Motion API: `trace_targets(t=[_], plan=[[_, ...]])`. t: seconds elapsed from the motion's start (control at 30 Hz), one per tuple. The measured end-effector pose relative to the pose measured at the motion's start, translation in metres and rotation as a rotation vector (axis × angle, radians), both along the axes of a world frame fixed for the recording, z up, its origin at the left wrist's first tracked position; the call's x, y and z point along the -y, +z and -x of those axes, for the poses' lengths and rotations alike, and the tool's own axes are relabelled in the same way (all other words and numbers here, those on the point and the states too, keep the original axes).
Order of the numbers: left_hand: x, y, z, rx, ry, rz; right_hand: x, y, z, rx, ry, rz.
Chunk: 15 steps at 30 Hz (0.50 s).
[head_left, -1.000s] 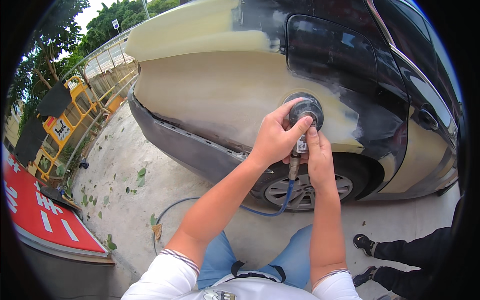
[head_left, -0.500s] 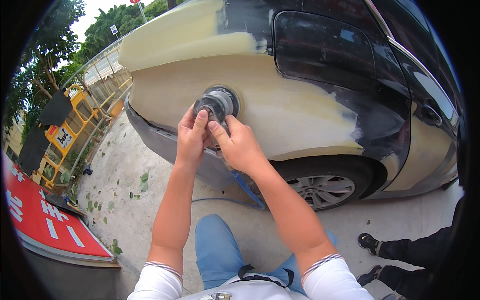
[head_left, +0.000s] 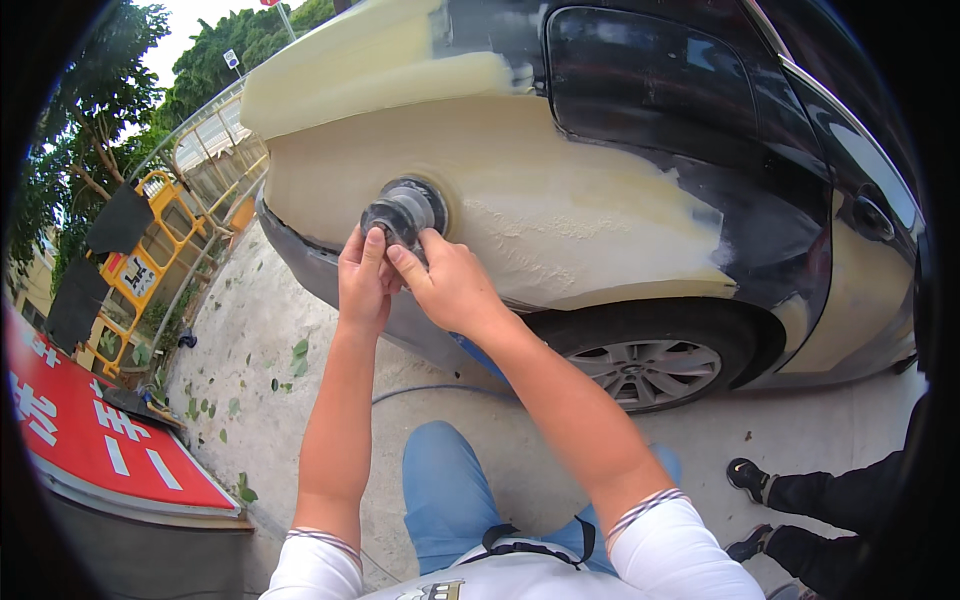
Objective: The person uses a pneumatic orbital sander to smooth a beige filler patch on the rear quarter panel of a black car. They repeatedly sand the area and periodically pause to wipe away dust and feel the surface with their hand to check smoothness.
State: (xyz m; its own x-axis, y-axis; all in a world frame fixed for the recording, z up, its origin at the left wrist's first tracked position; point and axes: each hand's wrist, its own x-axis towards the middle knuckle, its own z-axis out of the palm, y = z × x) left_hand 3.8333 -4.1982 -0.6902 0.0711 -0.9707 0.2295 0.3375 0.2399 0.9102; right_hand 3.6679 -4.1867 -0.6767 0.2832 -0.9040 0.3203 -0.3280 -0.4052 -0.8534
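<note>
A dark round sander (head_left: 404,208) rests with its pad against the beige, filler-coated rear side panel (head_left: 580,215) of a black car. Closed round the near side of the sander are both of my hands: my left hand (head_left: 366,282) at its left, my right hand (head_left: 450,285) at its right, thumbs close together. My fingers hide part of its body and handle. A blue hose (head_left: 477,352) shows below my right hand. To the right of the pad, pale dust or flakes (head_left: 545,240) streak the panel above the wheel (head_left: 640,372).
On the right stands another person in dark trousers and black shoes (head_left: 746,478). A red sign board (head_left: 110,425) lies at lower left, near a yellow barrier (head_left: 140,275) and a metal fence. Leaves lie scattered on the concrete ground (head_left: 250,330).
Both hands and the sander have shifted left along the panel. A streaky patch of pale dust now shows to the right of the sander, where the surface looked smoother before.
</note>
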Motion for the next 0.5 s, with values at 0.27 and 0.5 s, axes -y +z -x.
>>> trace_targets(t=[0.27,0.5], plan=[[-0.014,0.024,0.074,0.154,-0.099,0.139,-0.028,0.012,0.078,0.340,0.042,-0.173],[-0.049,0.047,0.184,0.259,-0.239,0.123,-0.077,-0.002,0.169,0.665,0.030,-0.165]])
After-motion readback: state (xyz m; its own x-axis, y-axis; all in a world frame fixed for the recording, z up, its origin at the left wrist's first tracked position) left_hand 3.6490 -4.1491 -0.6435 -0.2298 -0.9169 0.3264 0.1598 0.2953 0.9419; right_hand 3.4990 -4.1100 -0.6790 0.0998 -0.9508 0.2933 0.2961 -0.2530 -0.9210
